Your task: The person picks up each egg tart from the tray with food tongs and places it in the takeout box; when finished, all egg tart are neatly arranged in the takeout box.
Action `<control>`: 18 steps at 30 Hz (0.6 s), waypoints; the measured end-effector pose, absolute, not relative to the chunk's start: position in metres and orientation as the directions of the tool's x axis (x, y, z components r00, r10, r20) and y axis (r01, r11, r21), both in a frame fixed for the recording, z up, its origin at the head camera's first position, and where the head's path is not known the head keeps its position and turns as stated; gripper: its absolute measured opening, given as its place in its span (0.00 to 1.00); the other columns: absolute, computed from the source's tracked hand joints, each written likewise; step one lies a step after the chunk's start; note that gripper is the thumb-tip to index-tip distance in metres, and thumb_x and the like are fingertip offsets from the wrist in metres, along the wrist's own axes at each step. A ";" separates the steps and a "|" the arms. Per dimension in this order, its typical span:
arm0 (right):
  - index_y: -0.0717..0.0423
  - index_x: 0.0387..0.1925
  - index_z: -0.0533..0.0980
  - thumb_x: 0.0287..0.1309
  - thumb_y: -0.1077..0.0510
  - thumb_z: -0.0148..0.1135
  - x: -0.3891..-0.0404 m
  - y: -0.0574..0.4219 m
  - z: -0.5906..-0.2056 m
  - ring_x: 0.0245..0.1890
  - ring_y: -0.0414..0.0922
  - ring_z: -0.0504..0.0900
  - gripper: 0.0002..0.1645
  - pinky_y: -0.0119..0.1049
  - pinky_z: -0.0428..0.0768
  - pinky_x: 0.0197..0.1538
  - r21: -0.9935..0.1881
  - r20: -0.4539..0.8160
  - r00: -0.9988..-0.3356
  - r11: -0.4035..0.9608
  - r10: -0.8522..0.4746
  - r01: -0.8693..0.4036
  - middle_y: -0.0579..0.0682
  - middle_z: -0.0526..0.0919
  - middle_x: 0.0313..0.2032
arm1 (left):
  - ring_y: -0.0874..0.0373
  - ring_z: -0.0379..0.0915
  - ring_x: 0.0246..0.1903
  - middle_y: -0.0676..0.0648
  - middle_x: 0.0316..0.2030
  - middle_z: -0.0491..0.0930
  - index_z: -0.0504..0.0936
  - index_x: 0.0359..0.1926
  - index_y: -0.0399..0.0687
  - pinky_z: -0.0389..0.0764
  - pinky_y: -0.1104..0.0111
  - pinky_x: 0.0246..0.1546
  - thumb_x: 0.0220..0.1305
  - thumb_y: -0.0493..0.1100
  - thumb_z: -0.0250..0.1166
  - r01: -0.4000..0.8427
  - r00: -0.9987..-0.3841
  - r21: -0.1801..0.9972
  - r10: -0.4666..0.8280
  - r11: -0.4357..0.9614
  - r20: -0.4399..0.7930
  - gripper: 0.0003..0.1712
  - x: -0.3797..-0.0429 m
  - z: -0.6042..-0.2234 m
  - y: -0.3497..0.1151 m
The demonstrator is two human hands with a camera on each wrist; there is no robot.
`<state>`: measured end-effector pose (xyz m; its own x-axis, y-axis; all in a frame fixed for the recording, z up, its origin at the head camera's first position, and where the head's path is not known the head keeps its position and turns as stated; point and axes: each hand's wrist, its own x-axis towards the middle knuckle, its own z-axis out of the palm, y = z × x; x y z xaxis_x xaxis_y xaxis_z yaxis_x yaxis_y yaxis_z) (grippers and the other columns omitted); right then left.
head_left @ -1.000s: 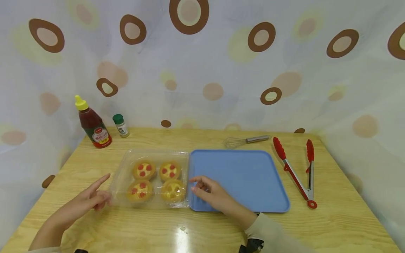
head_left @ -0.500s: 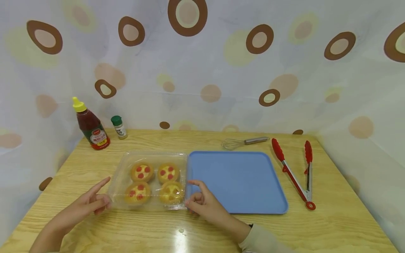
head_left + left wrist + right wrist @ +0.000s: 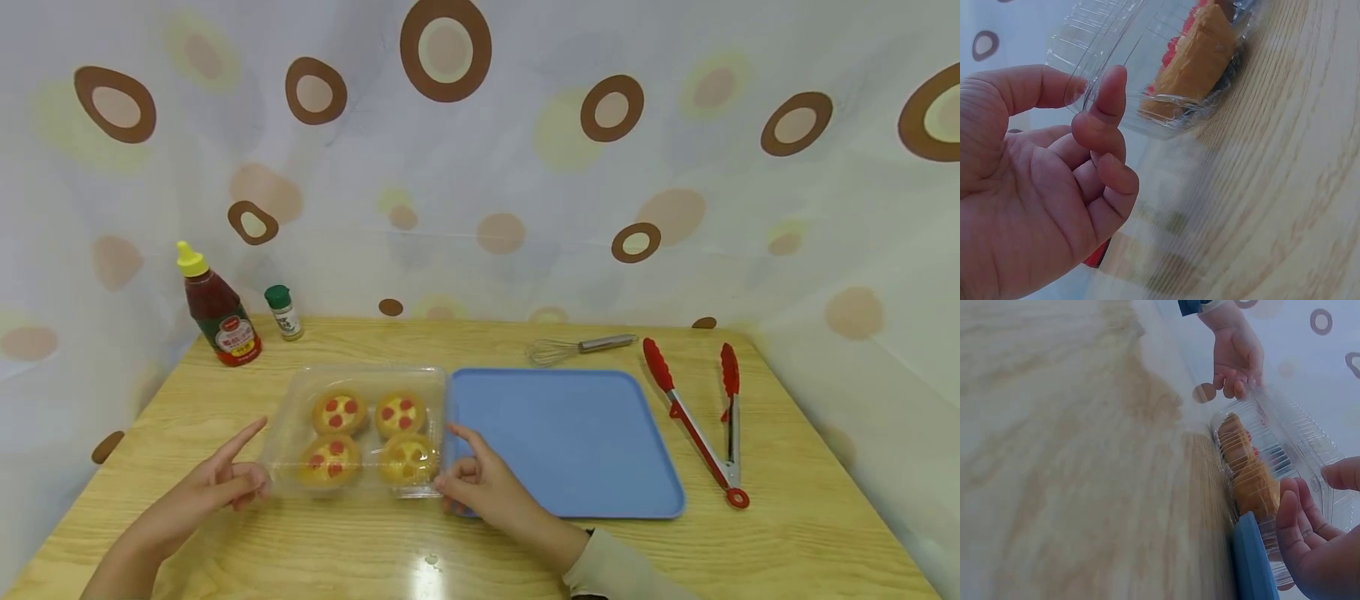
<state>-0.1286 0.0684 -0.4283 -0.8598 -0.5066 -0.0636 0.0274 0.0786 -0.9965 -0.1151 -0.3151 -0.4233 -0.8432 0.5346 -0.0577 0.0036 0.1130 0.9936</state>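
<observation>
A clear plastic food box (image 3: 375, 372) with its lid down lies at the middle left of the table, holding several small round pastries (image 3: 341, 412) with red dots on top. At its left front corner, my left hand (image 3: 202, 492) pinches the rim between thumb and a finger, as the left wrist view shows; the index finger points forward. My right hand (image 3: 495, 487) pinches the rim at the right front corner, its index finger stretched along the side. In the right wrist view, both hands flank the box (image 3: 1272, 425) at opposite ends.
A blue tray (image 3: 562, 442) adjoins the box on the right, partly under my right hand. Red-tipped tongs (image 3: 697, 433) lie spread beyond it. A whisk (image 3: 581, 347) rests behind the tray. At the back left stand a sauce bottle (image 3: 221, 317) and a green-capped shaker (image 3: 285, 314).
My right hand has come down to the box's right front corner, its index finger straightening and its thumb reaching the rim. The left thumb has closed in at the left corner. The box stays put.
</observation>
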 end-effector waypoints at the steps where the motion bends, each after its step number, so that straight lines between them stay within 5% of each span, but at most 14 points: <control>1: 0.54 0.72 0.48 0.61 0.61 0.61 -0.130 0.067 -0.428 0.28 0.49 0.81 0.45 0.34 0.79 0.31 -0.997 -0.063 -0.861 0.073 -0.504 0.030 0.59 0.81 0.33 | 0.54 0.60 0.23 0.52 0.33 0.80 0.25 0.71 0.37 0.70 0.64 0.32 0.74 0.36 0.42 -0.002 -0.851 0.992 0.521 0.122 -0.066 0.38 -0.116 -0.423 -0.315; 10: 0.56 0.72 0.49 0.59 0.65 0.60 -0.141 0.063 -0.431 0.26 0.47 0.82 0.45 0.35 0.80 0.29 -0.998 -0.069 -0.881 0.043 -0.468 0.055 0.61 0.82 0.32 | 0.65 0.66 0.24 0.52 0.30 0.81 0.29 0.72 0.39 0.73 0.64 0.30 0.73 0.37 0.45 -0.026 -0.897 0.988 0.434 0.151 -0.090 0.39 -0.125 -0.425 -0.311; 18: 0.57 0.72 0.50 0.57 0.68 0.60 -0.147 0.060 -0.431 0.24 0.44 0.83 0.45 0.31 0.78 0.25 -0.995 -0.084 -0.892 -0.012 -0.444 0.099 0.64 0.83 0.30 | 0.59 0.61 0.22 0.52 0.30 0.81 0.31 0.74 0.43 0.63 0.61 0.24 0.72 0.33 0.44 0.039 -0.881 0.998 0.473 0.049 0.011 0.38 -0.133 -0.428 -0.311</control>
